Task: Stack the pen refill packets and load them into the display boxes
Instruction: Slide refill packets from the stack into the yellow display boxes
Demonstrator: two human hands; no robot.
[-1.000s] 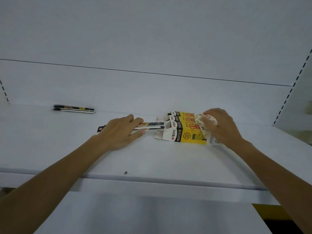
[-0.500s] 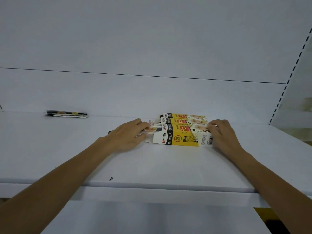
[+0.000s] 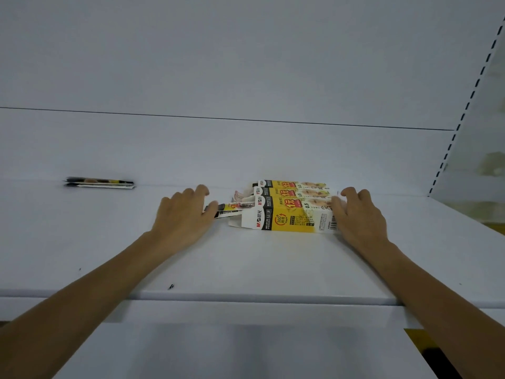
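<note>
Left hand point(image 3: 185, 217), palm down, pinches the refill packets point(image 3: 231, 210) jutting from the left end of the nearest of three display boxes point(image 3: 289, 222). Right hand point(image 3: 358, 214), fingers relaxed, presses their right end. One loose packet pile point(image 3: 99, 182) lies well left of the boxes.

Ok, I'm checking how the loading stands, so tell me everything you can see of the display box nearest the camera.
The nearest display box is a long printed cardboard carton, mostly yellow, with a black band and white left end and a barcode at the right. It lies flat on the white shelf, left flaps open, against a second box behind. Refill packets stick out of that end, held by the left hand; the right hand rests against the barcode end.
</note>
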